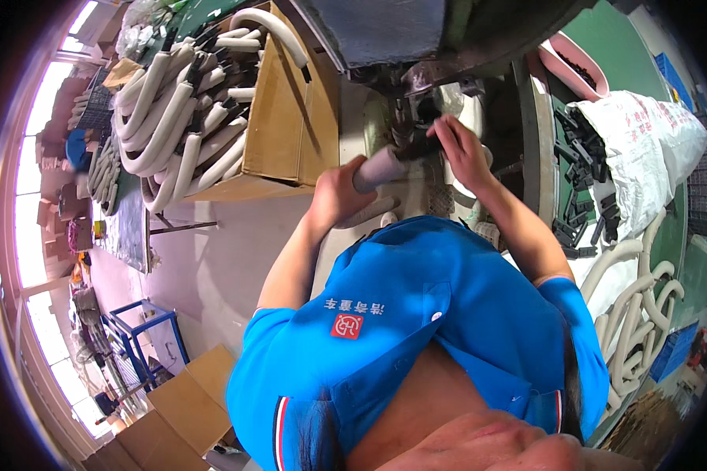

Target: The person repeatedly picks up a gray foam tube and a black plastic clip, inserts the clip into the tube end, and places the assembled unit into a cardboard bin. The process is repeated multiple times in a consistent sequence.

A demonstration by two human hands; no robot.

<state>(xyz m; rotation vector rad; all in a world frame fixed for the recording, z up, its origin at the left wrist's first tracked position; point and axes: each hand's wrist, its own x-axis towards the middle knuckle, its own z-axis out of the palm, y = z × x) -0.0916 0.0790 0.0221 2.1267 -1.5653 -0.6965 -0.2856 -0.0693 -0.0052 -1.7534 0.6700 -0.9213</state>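
A pale grey foam-covered tube (379, 169) is gripped in my left hand (336, 195), fingers wrapped round it. Its far end points toward the dark machine (404, 74) in front of me. At that end sits a black part (421, 147), partly in shadow. My right hand (465, 155) has its fingers bent over this black part, thumb side toward the machine. How the part joins the tube is too dark to make out. Both hands are just below the machine's metal tooling (401, 112).
On the left, a cardboard box (302, 118) lies beside a heap of bent foam-covered tubes (161, 137). To the right are black plastic pieces (577, 177), a white woven sack (644, 149), a pink tray (575, 69) and more bent tubes (636, 302). A blue metal frame (143, 323) stands at lower left.
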